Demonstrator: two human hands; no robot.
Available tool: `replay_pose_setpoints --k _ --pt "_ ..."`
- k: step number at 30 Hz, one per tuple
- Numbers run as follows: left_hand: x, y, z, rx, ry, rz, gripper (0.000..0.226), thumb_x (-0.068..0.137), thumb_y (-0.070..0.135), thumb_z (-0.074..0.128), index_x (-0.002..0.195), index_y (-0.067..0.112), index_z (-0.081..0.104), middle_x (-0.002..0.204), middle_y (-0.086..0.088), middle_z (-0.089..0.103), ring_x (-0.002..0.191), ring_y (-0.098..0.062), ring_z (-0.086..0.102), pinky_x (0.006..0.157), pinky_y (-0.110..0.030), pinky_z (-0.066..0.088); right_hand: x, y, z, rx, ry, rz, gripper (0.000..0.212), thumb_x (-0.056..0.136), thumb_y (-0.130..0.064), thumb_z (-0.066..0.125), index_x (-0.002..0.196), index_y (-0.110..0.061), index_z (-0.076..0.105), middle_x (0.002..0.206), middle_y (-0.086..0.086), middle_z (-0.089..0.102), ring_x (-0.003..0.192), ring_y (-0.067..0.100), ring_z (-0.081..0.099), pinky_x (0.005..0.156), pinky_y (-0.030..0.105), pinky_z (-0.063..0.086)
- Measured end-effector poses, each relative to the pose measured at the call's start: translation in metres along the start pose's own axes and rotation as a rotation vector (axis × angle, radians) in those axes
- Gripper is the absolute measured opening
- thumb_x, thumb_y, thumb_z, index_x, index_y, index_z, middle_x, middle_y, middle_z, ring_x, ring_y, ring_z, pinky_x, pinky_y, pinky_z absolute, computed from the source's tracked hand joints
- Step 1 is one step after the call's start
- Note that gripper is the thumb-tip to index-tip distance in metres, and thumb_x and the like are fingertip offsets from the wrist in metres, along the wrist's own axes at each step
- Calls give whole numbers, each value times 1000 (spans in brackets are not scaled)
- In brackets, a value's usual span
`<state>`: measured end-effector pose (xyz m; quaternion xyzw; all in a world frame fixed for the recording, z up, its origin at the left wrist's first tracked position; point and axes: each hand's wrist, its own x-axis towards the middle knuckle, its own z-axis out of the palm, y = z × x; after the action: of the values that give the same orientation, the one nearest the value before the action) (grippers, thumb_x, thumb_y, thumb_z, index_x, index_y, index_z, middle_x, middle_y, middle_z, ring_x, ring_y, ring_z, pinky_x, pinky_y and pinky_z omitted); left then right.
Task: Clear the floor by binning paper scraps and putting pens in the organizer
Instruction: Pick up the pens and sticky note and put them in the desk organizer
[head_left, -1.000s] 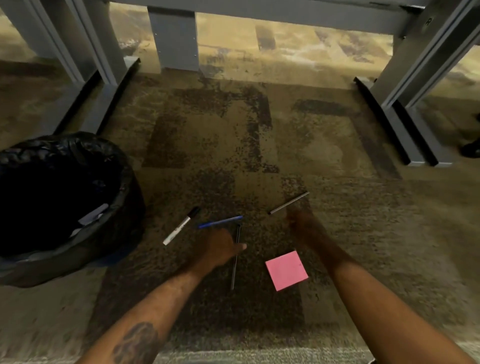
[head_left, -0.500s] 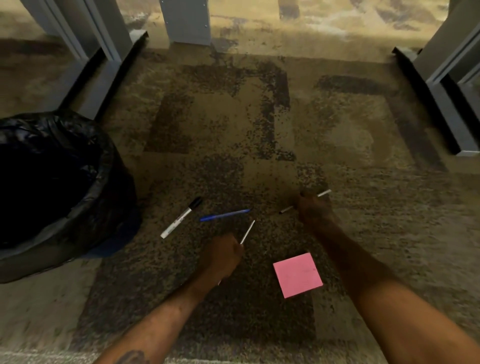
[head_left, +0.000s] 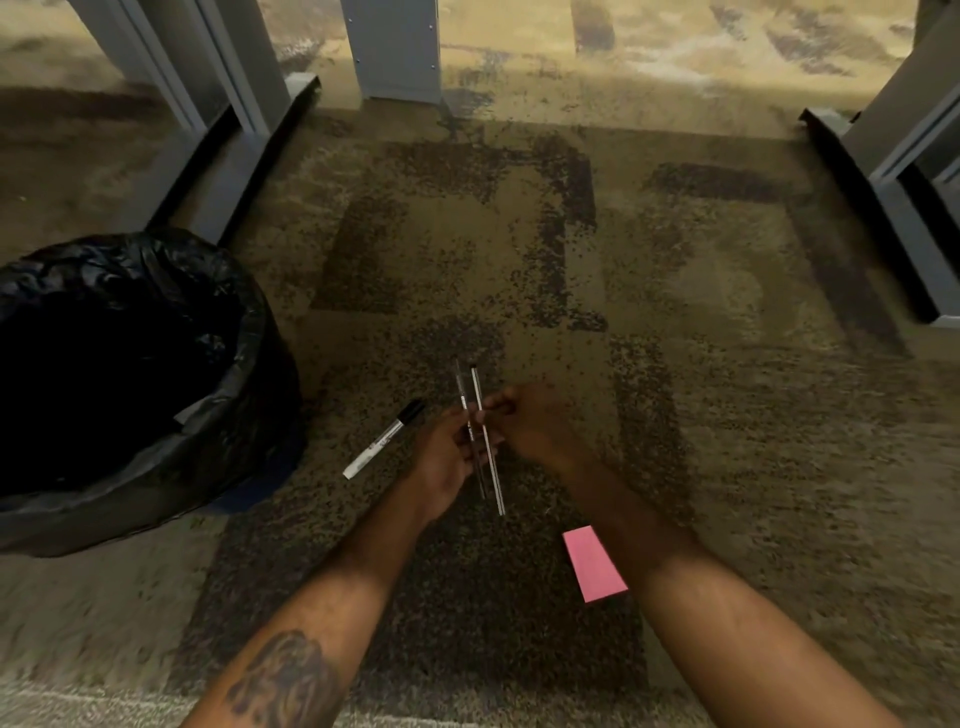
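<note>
My left hand (head_left: 444, 460) and my right hand (head_left: 530, 423) meet above the carpet. Between them two thin pens (head_left: 488, 457) stand side by side, pointing away from me. My left hand grips them at the middle, while my right hand's fingertips pinch the silver one from the right. A white marker with a black cap (head_left: 384, 439) lies on the carpet just left of my left hand. A pink sticky note (head_left: 592, 564) lies nearer to me, partly under my right forearm. The blue pen is out of sight.
A bin lined with a black bag (head_left: 249, 364) stands at the left, close to the marker. Grey desk legs (head_left: 234, 156) run along the floor at the back left, a grey panel (head_left: 395, 52) at the back centre, more legs (head_left: 883, 218) at the right.
Each hand lifted a pen off the carpet and brought it to the middle, so both pens are now held together. The blue pen has dropped out of sight behind my hands.
</note>
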<state>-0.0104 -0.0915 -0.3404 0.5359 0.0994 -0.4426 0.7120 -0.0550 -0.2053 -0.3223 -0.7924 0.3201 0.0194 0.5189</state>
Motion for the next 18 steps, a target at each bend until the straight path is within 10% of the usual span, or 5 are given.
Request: replay_pose_setpoints --k 8,11,14,18 --pt "-4 -8 -10 134 11 -86 32 102 38 37 107 17 59 69 1 54 46 -7 45 42 -21 35 -26 44 -47 -490 -56 -15 30 87 -30 65 110 -11 67 109 14 68 102 29 63 86 38 51" --pt "-4 -4 -9 191 7 -96 32 99 44 41 99 20 62 65 3 48 40 -4 38 38 -18 27 -62 102 -65 -821 -339 50 89 73 -37 78 147 -26 30 158 4 22 143 30 25 115 46 29" --pt "-4 1 -6 183 -13 -98 32 97 46 43 96 20 61 60 5 48 36 -3 37 36 -16 25 -89 145 -69 -922 -388 59 111 69 -42 79 151 -38 5 157 -9 -19 149 26 -3 119 44 22" --pt "-5 9 0 161 -43 -81 29 96 45 44 94 20 59 51 8 53 35 -3 39 34 -16 25 -102 155 -66 -971 -287 24 106 70 -38 78 151 -33 11 162 2 -7 148 27 7 116 38 27"
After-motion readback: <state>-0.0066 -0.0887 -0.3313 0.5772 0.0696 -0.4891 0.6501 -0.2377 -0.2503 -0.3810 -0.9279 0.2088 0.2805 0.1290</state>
